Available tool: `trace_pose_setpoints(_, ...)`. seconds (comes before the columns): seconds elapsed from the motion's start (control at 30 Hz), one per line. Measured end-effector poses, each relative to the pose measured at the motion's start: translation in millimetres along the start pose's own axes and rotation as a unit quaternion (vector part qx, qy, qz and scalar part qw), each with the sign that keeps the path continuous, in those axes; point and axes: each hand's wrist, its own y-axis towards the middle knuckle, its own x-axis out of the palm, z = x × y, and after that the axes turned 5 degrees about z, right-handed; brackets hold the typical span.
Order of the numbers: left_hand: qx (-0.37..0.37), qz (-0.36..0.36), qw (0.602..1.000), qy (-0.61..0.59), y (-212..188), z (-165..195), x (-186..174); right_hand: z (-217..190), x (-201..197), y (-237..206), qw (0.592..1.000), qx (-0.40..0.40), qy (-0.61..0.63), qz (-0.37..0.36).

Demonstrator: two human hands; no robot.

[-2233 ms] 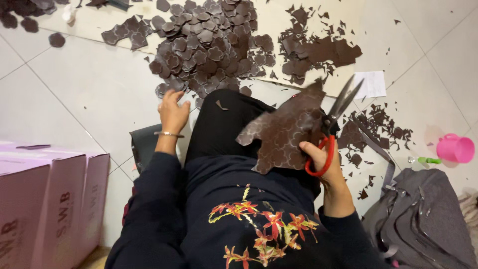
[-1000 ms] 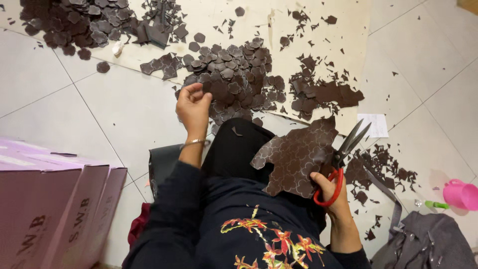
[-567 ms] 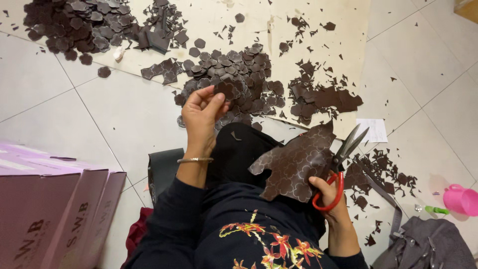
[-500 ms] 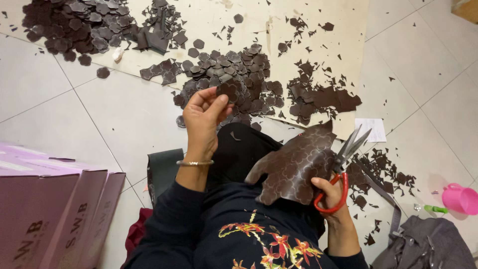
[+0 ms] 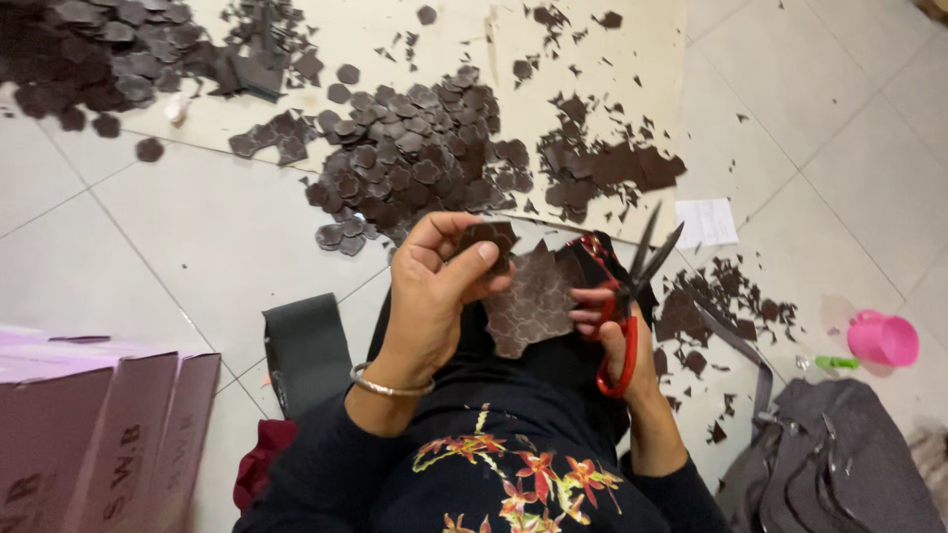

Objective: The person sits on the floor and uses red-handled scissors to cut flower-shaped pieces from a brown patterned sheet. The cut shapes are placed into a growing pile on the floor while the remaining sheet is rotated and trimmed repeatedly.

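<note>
Left hand [image 5: 434, 296]: raised over the lap, thumb and fingers pinched on a small dark brown cut piece [image 5: 491, 240] and on the upper edge of the patterned brown sheet [image 5: 533, 301]; bangle on the wrist.
Right hand [image 5: 617, 331]: fingers through the red handles of the scissors [image 5: 632, 296], clenched on them; fingertips also touching the sheet's right edge.
Scissors: blades parted, pointing up and away from the body, just beside the sheet, not biting into it.
Sheet: held between both hands above the dark lap, scale-like pattern embossed, edges ragged where shapes look already cut away.
Finished pieces: big pile of cut shapes [image 5: 415, 163] on the pale board [image 5: 602, 59] ahead; second heap [image 5: 89, 49] at far left.
Offcuts: scraps [image 5: 612, 168] right of the pile, more scraps [image 5: 711, 306] on the floor by the right knee.
Surroundings: pink boxes [image 5: 89, 424] at lower left, pink cup [image 5: 882, 339] and grey bag [image 5: 839, 464] at right, white paper slip [image 5: 706, 222] on the tiles.
Step in hand, as judged: one shape seemingly freed, sheet being re-gripped between cuts.
Next move, as judged: calls for dropping the loose piece with the pile, turning the sheet so an uncut outline meets the open blades, keeping left fingertips off the cutting line.
</note>
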Motion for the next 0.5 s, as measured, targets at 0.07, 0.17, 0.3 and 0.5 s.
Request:
trace_pose_setpoints(0.07, -0.007, -0.014, 1.000, 0.007, -8, -5, 6, -16, 10, -2, 0.999, 0.007, 0.019, -0.045)
trace_pose_setpoints(0.17, -0.007, -0.030, 0.999, 0.013, -18, -13, 13, -40, 24, -5, 0.991, 0.002, 0.006, -0.131)
trace_pose_setpoints(0.3, 0.006, -0.041, 0.999, 0.030, -27, -17, 17, -66, 39, -7, 0.982, 0.003, -0.014, -0.188)
trace_pose_setpoints(0.5, 0.021, -0.052, 0.998, 0.039, -33, -17, 22, -88, 48, -6, 0.976, 0.026, -0.020, -0.215)
